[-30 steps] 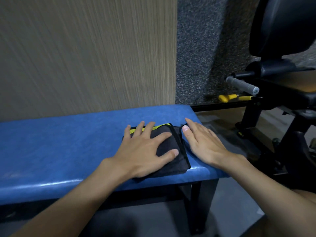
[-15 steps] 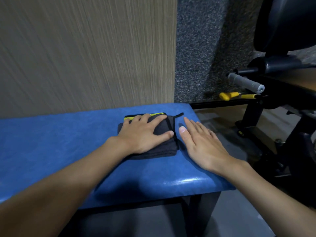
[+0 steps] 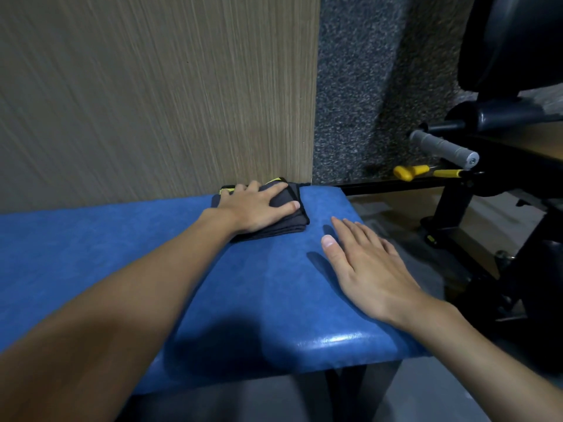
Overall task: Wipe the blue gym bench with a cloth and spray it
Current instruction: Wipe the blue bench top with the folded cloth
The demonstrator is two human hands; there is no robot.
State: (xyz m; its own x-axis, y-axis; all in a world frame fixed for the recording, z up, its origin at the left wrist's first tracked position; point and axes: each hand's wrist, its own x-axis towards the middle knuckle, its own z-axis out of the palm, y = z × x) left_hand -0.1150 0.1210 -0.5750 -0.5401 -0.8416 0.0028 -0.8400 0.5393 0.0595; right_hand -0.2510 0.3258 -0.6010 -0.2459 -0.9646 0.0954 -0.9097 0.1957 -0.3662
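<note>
A blue padded gym bench (image 3: 115,248) runs across the view from the left to just right of centre. A folded dark grey cloth (image 3: 286,222) with a yellow-trimmed edge lies at the bench's far right corner, against the wall. My left hand (image 3: 254,205) presses flat on top of the cloth with fingers spread. My right hand (image 3: 362,266) rests flat on the bare blue pad near the bench's right end, fingers straight, apart from the cloth. No spray bottle is in view.
A wood-grain wall panel (image 3: 152,95) stands right behind the bench. To the right is a black exercise machine (image 3: 499,184) with a grey handle grip (image 3: 441,147) and a yellow-handled pin (image 3: 408,172). Speckled dark wall covering fills the gap between.
My left hand has pushed the cloth away from me, from the bench's near edge to its far edge by the wall. My right hand stayed flat on the pad.
</note>
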